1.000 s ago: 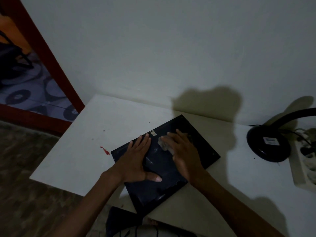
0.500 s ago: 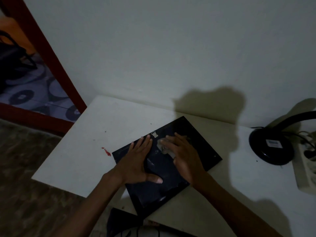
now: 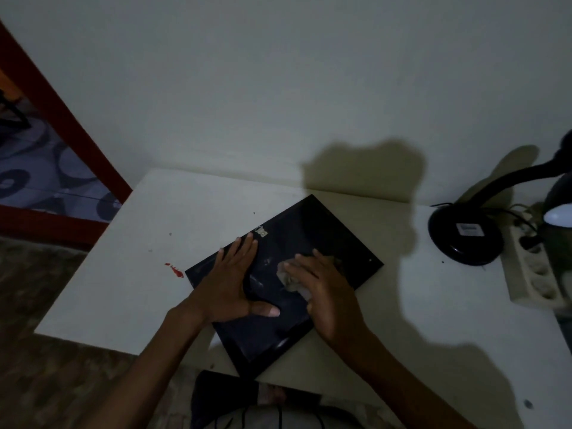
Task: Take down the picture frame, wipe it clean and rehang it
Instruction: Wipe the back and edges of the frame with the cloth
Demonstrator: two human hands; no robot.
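Left hand (image 3: 230, 281) is lying flat on the frame (image 3: 312, 239), fingers straight and spread toward the far edge, thumb stretched out to the right, gripping nothing. It is pressing down on the left part of the dark back panel. Left of it, a red mark (image 3: 175, 270) is showing on the desk (image 3: 173, 218), and further left a red door frame (image 3: 58, 119) is running down to a patterned floor (image 3: 40, 184).

The frame is lying face down and turned at an angle on the desk, one corner pointing toward the wall (image 3: 278, 72) and its near corner sticking out over the desk's front edge. A small metal hanger (image 3: 262, 231) is sitting near the frame's upper left edge, just beyond the left fingertips.

Right hand (image 3: 328, 289) is resting palm down on the middle of the frame, fingers slightly bent over a pale cloth (image 3: 286, 278) and pressing it against the back panel; whether the fingers are actually pinching the cloth cannot be told in this dim light. The two hands are sitting near each other without touching.

Further right, a black lamp (image 3: 465, 235) is standing on the desk well apart from the frame, with a white power strip (image 3: 532, 274) just beside its base
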